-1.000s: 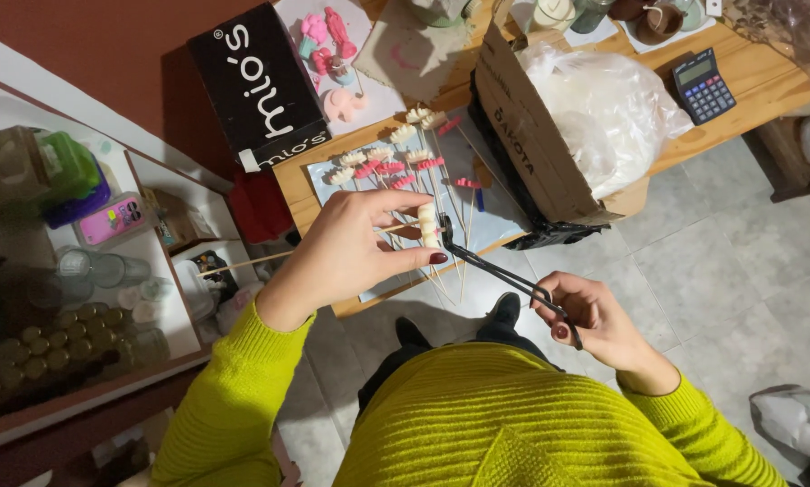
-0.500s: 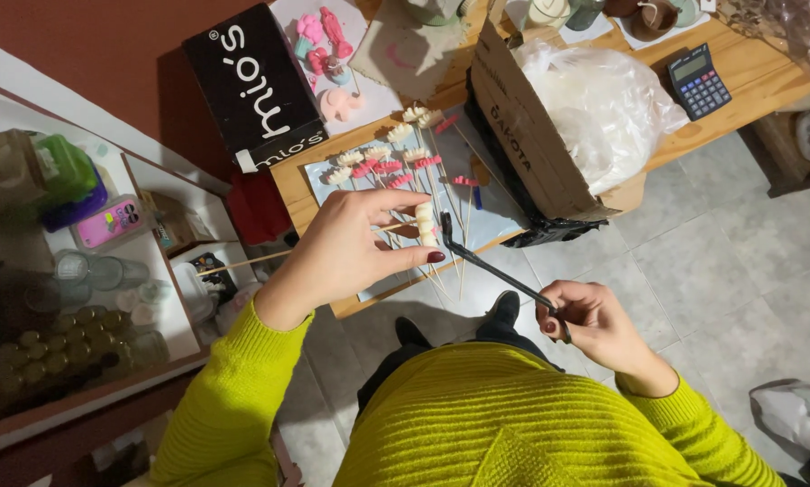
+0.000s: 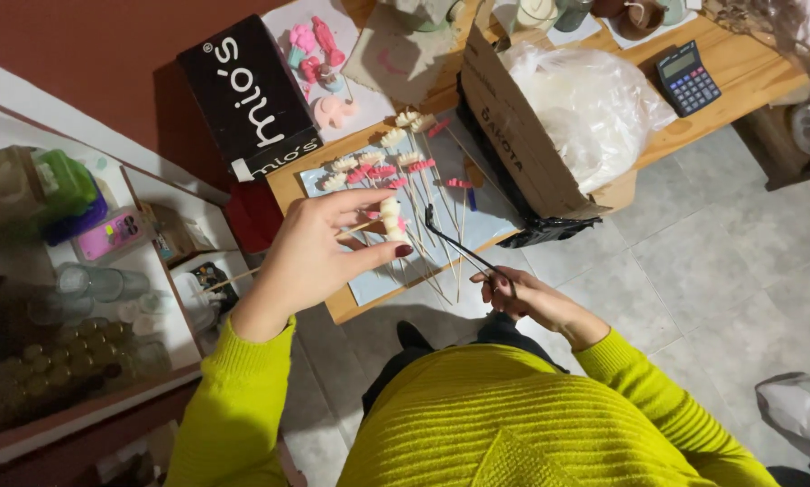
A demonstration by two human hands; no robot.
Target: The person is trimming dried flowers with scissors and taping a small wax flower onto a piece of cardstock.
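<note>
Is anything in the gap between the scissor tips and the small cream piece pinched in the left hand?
Nothing visible. The scissors in the right hand point toward the cream piece held by the left hand; only the sheet with other sticks lies underneath.

Bare tiled floor [image 3: 694,261] open on the right, cardboard box [image 3: 522,135] crowding the tray's [image 3: 486,225] far side, shelf [image 3: 152,271] blocking left

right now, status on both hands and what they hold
Left hand pinches small cream figure. Right hand grips black tweezers, tips beside it. Nothing between them.

wooden table [image 3: 748,68] bears cardboard box [image 3: 513,135], calculator [image 3: 686,78], black box [image 3: 252,95].
</note>
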